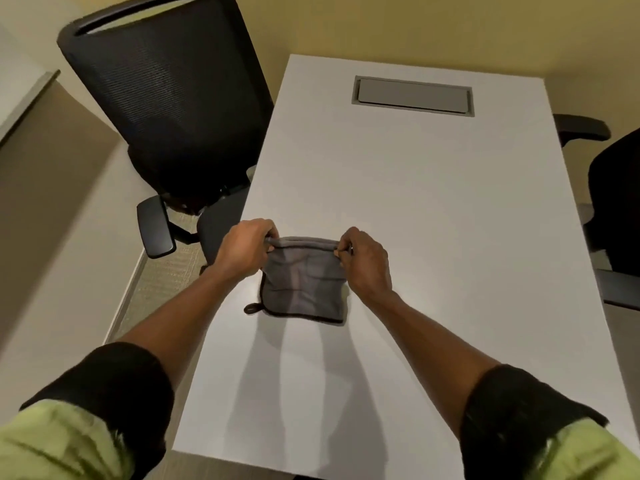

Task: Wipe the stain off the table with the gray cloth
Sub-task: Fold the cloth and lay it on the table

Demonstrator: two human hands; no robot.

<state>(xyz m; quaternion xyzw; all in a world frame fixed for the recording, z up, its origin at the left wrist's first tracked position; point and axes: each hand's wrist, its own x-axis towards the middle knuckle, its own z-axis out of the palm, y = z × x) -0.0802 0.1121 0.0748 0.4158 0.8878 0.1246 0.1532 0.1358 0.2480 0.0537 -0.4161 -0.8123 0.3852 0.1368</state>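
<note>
The dark-edged gray cloth (304, 282) hangs stretched between the left hand (242, 249) and right hand (365, 261), each grip pinching a top corner, its lower edge near the white surface (415, 202).

No lettering shows anywhere in this view, no labels, brands, numbers or signs. The small dark tag (252, 308) at the corner of the gray, dark-edged cloth (304, 282) is too small and blurred to read. The plain white rectangular tabletop (433, 202) and its gray rectangular hatch cover (412, 95) carry no print at all.
</note>
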